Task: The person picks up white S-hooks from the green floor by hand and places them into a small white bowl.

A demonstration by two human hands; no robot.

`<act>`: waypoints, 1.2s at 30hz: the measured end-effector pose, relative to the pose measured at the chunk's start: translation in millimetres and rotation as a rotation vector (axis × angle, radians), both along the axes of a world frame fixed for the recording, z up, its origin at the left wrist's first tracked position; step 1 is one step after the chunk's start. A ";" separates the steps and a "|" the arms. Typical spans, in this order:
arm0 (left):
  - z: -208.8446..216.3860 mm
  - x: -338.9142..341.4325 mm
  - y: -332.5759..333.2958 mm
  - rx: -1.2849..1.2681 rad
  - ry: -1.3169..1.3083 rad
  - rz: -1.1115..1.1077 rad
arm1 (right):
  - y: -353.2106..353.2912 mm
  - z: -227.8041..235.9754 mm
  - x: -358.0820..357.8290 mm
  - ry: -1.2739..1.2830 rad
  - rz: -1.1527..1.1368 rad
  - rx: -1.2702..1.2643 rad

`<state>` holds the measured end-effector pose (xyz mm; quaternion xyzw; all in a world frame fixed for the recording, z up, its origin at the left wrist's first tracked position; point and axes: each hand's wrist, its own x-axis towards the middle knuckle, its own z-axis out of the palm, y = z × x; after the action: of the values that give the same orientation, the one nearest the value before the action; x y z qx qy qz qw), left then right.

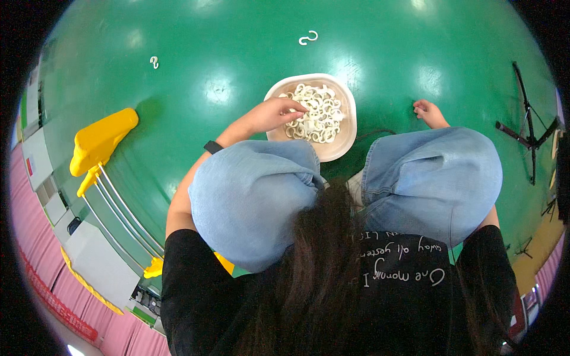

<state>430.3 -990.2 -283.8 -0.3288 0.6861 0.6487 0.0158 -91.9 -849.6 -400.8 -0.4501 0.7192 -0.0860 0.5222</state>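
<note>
A translucent white plastic tub (pixel 351 107) stands on the floor in front of my knees. In it lies a heap of white S-shaped hooks (pixel 323 113). My left hand (pixel 278 114) reaches over the tub's left rim, its thumb and fingers drawn together at the hooks. Whether a hook is between the fingertips is too small to tell. Off to the right of the tub, my right hand (pixel 431 114) hovers beyond my knee with its fingers curled in. What it may hold is hidden. Two hooks joined together (pixel 308 38) lie farther out on the floor.
Another white hook piece (pixel 154 62) rests on the green floor (pixel 237 35) at the far left. A yellow seat with metal legs (pixel 107 139) is on its side at the left. A black tripod (pixel 528 139) stands at the right. A thin dark cable (pixel 377 131) runs near the tub.
</note>
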 end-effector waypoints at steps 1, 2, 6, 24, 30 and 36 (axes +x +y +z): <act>-0.1 -1.2 0.6 -0.024 -0.001 -0.005 | -3.9 1.6 5.1 -0.039 0.007 0.015; -0.5 -2.0 -2.9 -0.023 -0.002 -0.012 | -5.7 4.6 8.8 -0.040 0.001 0.016; -4.7 -13.9 -37.6 -0.139 0.012 0.044 | 16.5 4.0 -2.6 -0.029 0.041 -0.008; -100.4 -126.9 -222.6 -1.031 -0.237 -0.098 | 315.4 52.3 -36.6 0.424 -0.438 0.356; -110.8 -92.7 -296.4 -1.260 -0.449 0.198 | 318.8 49.4 -23.7 0.401 -0.484 0.349; -119.1 -71.1 -283.0 -1.178 -0.476 0.124 | 295.7 45.3 -25.4 0.383 -0.476 0.321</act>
<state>359.2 -1273.3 -402.9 -0.4567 0.8851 0.0716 -0.0530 -117.3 -553.9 -355.5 -0.1896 0.8934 -0.0052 0.4073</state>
